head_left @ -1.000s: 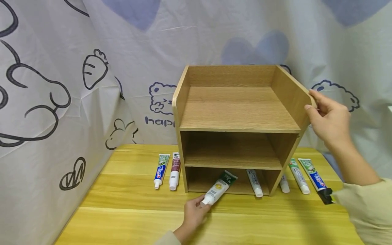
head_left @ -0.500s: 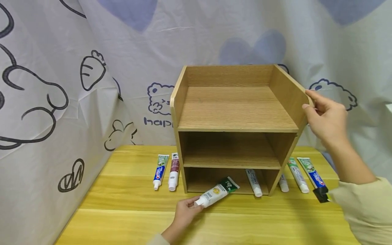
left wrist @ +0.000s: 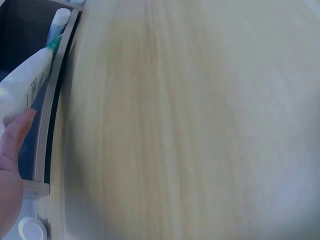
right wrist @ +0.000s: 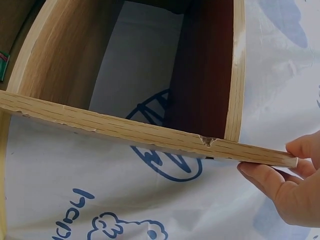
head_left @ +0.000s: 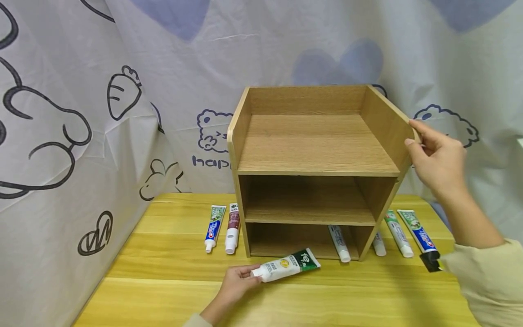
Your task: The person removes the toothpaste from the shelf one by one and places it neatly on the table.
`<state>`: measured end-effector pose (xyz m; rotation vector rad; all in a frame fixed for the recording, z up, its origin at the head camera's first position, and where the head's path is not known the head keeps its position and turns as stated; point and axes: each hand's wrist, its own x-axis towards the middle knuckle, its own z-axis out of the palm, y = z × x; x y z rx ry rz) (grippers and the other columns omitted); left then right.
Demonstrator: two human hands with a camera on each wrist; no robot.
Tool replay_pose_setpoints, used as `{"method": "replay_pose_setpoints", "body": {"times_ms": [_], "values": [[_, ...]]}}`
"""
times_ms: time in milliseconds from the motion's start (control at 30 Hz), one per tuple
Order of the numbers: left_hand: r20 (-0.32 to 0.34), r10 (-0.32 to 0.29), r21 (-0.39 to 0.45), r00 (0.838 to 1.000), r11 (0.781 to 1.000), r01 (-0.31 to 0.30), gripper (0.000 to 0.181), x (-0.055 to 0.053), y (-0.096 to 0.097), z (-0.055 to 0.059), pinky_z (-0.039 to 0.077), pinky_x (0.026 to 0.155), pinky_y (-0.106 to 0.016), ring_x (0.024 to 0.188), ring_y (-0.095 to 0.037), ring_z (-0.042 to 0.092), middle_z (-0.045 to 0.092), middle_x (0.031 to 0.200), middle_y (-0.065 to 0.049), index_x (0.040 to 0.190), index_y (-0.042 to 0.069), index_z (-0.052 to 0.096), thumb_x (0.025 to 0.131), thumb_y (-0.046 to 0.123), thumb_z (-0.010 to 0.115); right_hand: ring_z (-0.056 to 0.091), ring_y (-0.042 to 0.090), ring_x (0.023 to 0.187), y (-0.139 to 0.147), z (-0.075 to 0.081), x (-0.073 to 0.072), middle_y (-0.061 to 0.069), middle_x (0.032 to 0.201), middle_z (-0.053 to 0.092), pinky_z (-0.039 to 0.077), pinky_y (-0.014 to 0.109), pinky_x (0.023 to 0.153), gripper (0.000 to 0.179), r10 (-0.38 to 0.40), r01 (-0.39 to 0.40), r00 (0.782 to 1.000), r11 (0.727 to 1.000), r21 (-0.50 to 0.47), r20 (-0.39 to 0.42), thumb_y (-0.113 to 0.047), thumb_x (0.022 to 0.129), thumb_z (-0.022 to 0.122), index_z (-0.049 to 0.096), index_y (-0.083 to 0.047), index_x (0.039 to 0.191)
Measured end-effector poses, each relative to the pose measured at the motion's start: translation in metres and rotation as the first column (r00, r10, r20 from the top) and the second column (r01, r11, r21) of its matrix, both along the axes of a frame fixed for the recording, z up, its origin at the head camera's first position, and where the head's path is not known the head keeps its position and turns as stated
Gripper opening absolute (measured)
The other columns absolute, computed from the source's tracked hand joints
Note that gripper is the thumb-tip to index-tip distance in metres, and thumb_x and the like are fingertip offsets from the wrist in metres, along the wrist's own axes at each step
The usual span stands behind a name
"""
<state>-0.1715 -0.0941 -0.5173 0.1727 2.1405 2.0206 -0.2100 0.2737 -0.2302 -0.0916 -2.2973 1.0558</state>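
Observation:
My left hand [head_left: 236, 285] pinches the capped end of a white and green toothpaste tube [head_left: 283, 266], held in front of the lowest compartment of a wooden shelf unit [head_left: 318, 173]. The tube's green end points right. In the left wrist view the thumb lies along the white tube [left wrist: 30, 82]. My right hand [head_left: 440, 159] grips the front upper edge of the shelf's right side panel; in the right wrist view the fingers [right wrist: 262, 177] and thumb close round that panel's corner. Another toothpaste tube [head_left: 340, 244] lies inside the lowest compartment at the right, its cap sticking out.
Left of the shelf lie a blue and green toothpaste tube [head_left: 214, 228] and a maroon and white one [head_left: 232, 229]. To its right are a partly hidden tube [head_left: 378, 245], a green and white one [head_left: 399, 235] and a blue and green one [head_left: 417, 231]. A printed curtain [head_left: 163, 113] hangs behind the table.
My left hand has moved left and slightly down with the tube, which has turned from slanted to nearly level and left the compartment's front. My right hand stays on the panel.

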Motion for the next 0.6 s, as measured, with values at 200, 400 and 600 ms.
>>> {"method": "replay_pose_setpoints", "body": {"times_ms": [200, 400, 600], "values": [[0.030, -0.017, 0.036, 0.999, 0.999, 0.016, 0.043, -0.002, -0.007, 0.005, 0.059, 0.073, -0.022, 0.089, -0.020, 0.069, 0.059, 0.108, -0.035, 0.112, -0.020, 0.054, 0.073, -0.006, 0.064, 0.043, -0.026, 0.063, -0.001, 0.000, 0.000, 0.022, 0.121, 0.056, 0.041, -0.005, 0.055, 0.040, -0.023, 0.024, 0.999, 1.000, 0.011, -0.038, -0.017, 0.092, 0.052, 0.053, -0.015, 0.132], [0.055, -0.061, 0.064, 0.997, 0.996, 0.058, 0.044, -0.002, -0.016, 0.009, 0.059, 0.076, -0.025, 0.093, -0.024, 0.068, 0.056, 0.112, -0.038, 0.115, -0.022, 0.050, 0.074, -0.008, 0.061, 0.042, -0.027, 0.064, 0.000, -0.001, 0.000, 0.022, 0.123, 0.056, 0.040, -0.006, 0.056, 0.040, -0.020, 0.021, 0.999, 1.000, 0.015, -0.040, -0.018, 0.092, 0.051, 0.052, -0.015, 0.132], [0.069, -0.097, 0.091, 0.993, 0.992, 0.091, 0.045, 0.001, -0.031, 0.010, 0.059, 0.077, -0.028, 0.089, -0.016, 0.068, 0.054, 0.114, -0.039, 0.117, -0.024, 0.046, 0.077, -0.009, 0.060, 0.041, -0.028, 0.063, -0.002, -0.001, 0.000, 0.024, 0.121, 0.056, 0.040, -0.007, 0.056, 0.040, -0.005, 0.006, 0.998, 1.000, 0.024, -0.063, -0.015, 0.092, 0.051, 0.053, -0.012, 0.131]]}}
